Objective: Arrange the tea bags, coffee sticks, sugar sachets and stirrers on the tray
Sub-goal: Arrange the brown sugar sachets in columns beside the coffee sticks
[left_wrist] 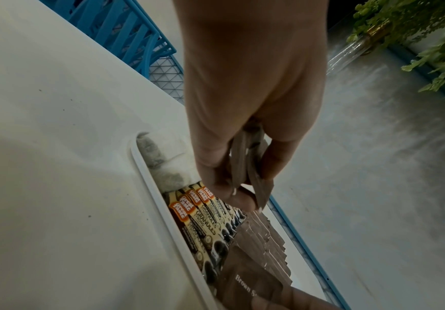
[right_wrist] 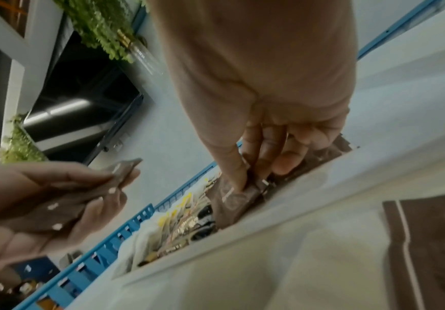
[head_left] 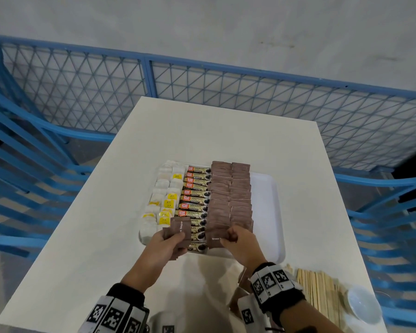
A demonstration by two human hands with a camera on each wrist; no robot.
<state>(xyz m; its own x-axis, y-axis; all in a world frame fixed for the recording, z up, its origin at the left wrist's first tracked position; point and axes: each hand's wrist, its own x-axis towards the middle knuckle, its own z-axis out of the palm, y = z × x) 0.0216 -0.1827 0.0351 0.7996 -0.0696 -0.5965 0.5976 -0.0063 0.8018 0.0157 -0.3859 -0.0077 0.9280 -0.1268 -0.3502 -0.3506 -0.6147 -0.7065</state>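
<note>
At the tray's near edge, both hands hold brown sugar sachets.

The right hand (head_left: 240, 242) pinches one sachet (head_left: 215, 238) between thumb and fingers at the near end of the sachet rows (head_left: 229, 195); the left hand (head_left: 165, 245) grips a small stack (head_left: 179, 230), fingers curled round it, over the coffee sticks (head_left: 195, 195). Tea bags (head_left: 162, 195) fill the white tray's (head_left: 265, 205) left side; its right side is bare. Stirrers (head_left: 318, 292) and a white bowl (head_left: 363, 305) lie at the table's (head_left: 82, 236) near right corner.

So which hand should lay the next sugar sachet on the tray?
Right hand: it already pinches a sachet at the sugar rows' near end, while the left hand holds the spare stack.
</note>
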